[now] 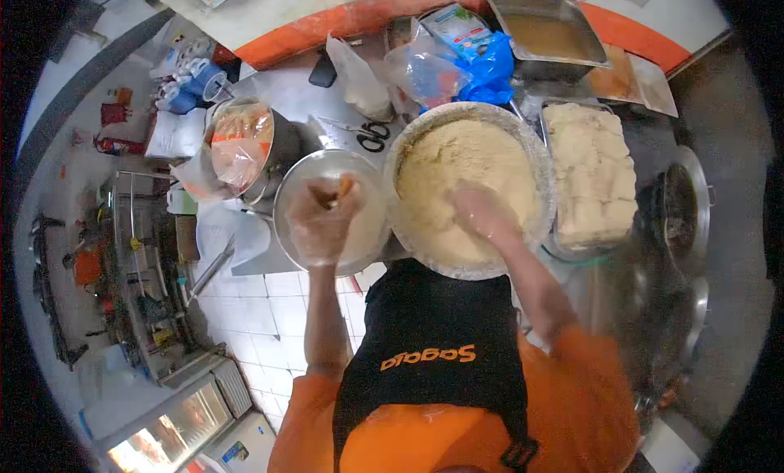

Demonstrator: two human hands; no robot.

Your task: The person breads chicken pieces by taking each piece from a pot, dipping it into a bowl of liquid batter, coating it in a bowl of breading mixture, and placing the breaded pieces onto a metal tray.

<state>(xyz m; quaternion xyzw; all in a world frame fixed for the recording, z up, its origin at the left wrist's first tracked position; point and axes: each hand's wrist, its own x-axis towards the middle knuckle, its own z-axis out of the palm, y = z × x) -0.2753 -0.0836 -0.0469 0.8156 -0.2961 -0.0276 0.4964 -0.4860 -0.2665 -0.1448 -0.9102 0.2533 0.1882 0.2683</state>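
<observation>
My left hand [325,220] is over a round metal bowl [287,179] of pale liquid. Motion smears its fingers, which look curved, and I cannot make out whether they hold anything. In a large round basin [395,220] to the right lies a heap of pale yellowish flour or crumbs [457,158]. My right hand [483,210] reaches into this basin, blurred, its fingertips at the surface of the powder. White powder coats the basin's rim.
Pale slabs [592,175] fill a tray at the right. Behind lie black-handled scissors [374,136], a phone [323,69], a blue bag [490,69] and a metal pan [555,36] of brownish liquid. A pot [282,142] with a plastic bag stands left.
</observation>
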